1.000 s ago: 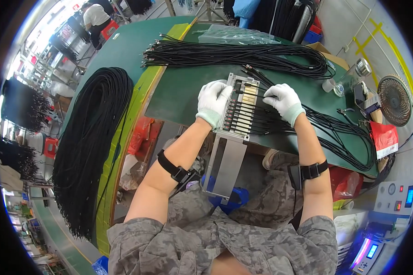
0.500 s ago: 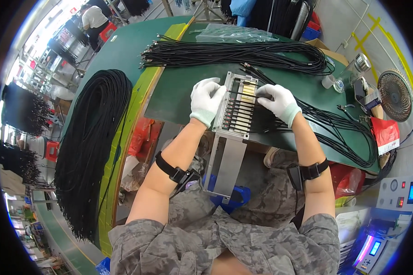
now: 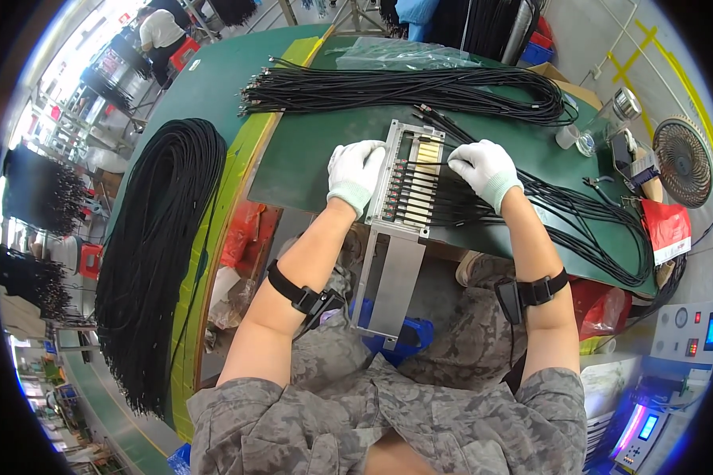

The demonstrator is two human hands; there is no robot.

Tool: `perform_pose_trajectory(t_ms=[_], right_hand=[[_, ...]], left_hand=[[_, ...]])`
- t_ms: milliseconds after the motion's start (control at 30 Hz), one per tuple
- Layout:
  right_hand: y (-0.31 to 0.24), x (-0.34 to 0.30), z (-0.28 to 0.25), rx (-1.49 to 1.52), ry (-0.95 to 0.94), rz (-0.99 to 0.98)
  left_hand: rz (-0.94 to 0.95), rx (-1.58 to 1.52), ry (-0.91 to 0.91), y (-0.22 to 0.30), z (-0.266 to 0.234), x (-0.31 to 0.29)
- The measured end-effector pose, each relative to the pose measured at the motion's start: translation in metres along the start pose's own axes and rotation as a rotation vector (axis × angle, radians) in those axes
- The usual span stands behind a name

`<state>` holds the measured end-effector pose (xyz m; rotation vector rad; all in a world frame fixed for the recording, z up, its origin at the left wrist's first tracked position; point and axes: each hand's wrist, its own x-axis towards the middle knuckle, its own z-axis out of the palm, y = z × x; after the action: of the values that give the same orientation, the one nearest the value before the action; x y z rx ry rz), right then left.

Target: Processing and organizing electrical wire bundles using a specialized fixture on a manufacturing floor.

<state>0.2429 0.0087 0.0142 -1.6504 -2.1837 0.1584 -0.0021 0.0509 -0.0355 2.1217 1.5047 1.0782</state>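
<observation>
A metal fixture [image 3: 382, 207] with a row of slots lies across the table's front edge, its long plate jutting toward me. Several black cables [image 3: 414, 200] sit side by side in its slots, their connector ends to the left and their lengths running right. My left hand [image 3: 356, 172], in a white glove, is at the fixture's upper left edge with fingers pinched together; what is between them is hidden. Right of the slots, my gloved right hand [image 3: 485, 169] pinches a black cable [image 3: 442, 164] near the upper part of the row.
A long cable bundle [image 3: 404, 89] lies across the back of the green table [image 3: 293, 170], beside a clear plastic bag [image 3: 404, 54]. Another large bundle [image 3: 154, 237] hangs at the left. To the right stand a glass jar [image 3: 619, 111], a small fan [image 3: 681, 161] and a red packet [image 3: 664, 227].
My right hand has shifted slightly right, away from the slots. My left hand has moved slightly up and left, its fingertips drawing back to the fixture's edge.
</observation>
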Motion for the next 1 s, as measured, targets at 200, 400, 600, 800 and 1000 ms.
perform_pose_trajectory(t_ms=[200, 400, 600, 800, 1000], right_hand=[[0.000, 0.002, 0.005, 0.003, -0.029, 0.008], [0.005, 0.003, 0.015, 0.003, -0.034, 0.034], [0.018, 0.021, 0.022, -0.256, 0.082, 0.138], [0.026, 0.016, 0.017, -0.138, 0.096, 0.050], [0.009, 0.009, 0.012, 0.094, 0.093, -0.142]], left_hand=[[0.074, -0.053, -0.087, 0.005, 0.000, 0.001], [0.435, 0.342, -0.142, 0.033, 0.007, -0.011], [0.376, 0.438, -0.305, 0.041, 0.008, -0.005], [0.272, 0.191, -0.114, 0.021, 0.015, -0.003], [0.313, 0.031, 0.083, 0.026, 0.006, 0.002]])
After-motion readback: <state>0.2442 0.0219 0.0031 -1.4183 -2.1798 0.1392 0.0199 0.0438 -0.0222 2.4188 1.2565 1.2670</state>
